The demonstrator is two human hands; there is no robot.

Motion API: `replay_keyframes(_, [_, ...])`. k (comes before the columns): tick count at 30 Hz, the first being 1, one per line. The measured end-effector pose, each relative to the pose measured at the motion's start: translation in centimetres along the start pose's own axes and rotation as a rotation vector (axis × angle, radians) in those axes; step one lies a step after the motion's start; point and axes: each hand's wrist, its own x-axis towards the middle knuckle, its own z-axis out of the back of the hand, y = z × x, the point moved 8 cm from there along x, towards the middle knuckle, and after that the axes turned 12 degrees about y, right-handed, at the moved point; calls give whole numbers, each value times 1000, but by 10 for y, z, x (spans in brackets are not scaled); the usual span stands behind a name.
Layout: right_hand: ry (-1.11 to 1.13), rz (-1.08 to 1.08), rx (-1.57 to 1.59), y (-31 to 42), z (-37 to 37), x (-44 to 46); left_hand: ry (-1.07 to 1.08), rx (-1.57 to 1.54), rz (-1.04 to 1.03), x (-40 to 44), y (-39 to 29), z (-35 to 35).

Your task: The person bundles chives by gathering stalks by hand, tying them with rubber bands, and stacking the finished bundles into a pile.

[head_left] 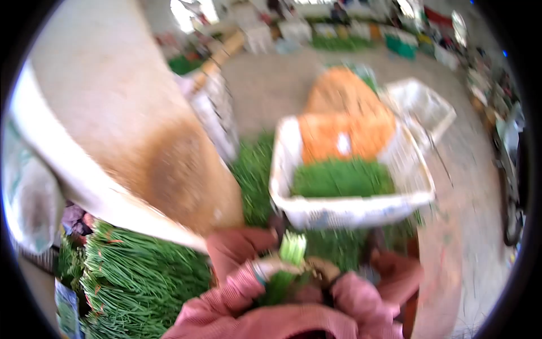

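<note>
A bunch of green chives (293,248), its pale cut ends pointing up and away from me, stands in front of my lap. My left hand (272,264) is closed around it from the left. Close on the right side of the bunch is my right hand (323,269), curled and blurred; its fingers are too smeared to read. The green leaves hang down toward my lap below the hands. Ahead of my knees, a white plastic crate (353,209) holds a layer of green chives (343,178) and an orange cloth or sack (347,135).
A large heap of chives (141,282), some tied with orange bands, lies at my left. Beside it rises a thick white pillar (124,85) with a brown stain. Another white crate (420,104) stands behind the first. Loose chives (254,175) cover floor near the pillar.
</note>
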Motion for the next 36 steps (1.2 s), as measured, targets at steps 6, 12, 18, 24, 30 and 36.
replay_keyframes(6, [-427, -69, 461, 48, 23, 5, -50, -108, 25, 11, 27, 12])
replay_keyframes(12, [-671, 64, 547, 36, 55, -4, 18, -94, -21, 31, 42, 9])
replay_keyframes(18, [-802, 233, -646, 79, 151, -49, 192, -161, 58, 24, 18, -10])
replay_keyframes(24, [228, 189, -76, 124, 44, 26, 303, -151, 161, 38, 22, -36])
replay_keyframes(30, [225, 33, 329, 108, 12, 38, 225, -12, 177, 35, 18, -28])
replay_keyframes(36, [-428, 307, 291, 126, 89, -6, -582, -334, -576, -82, -156, 61])
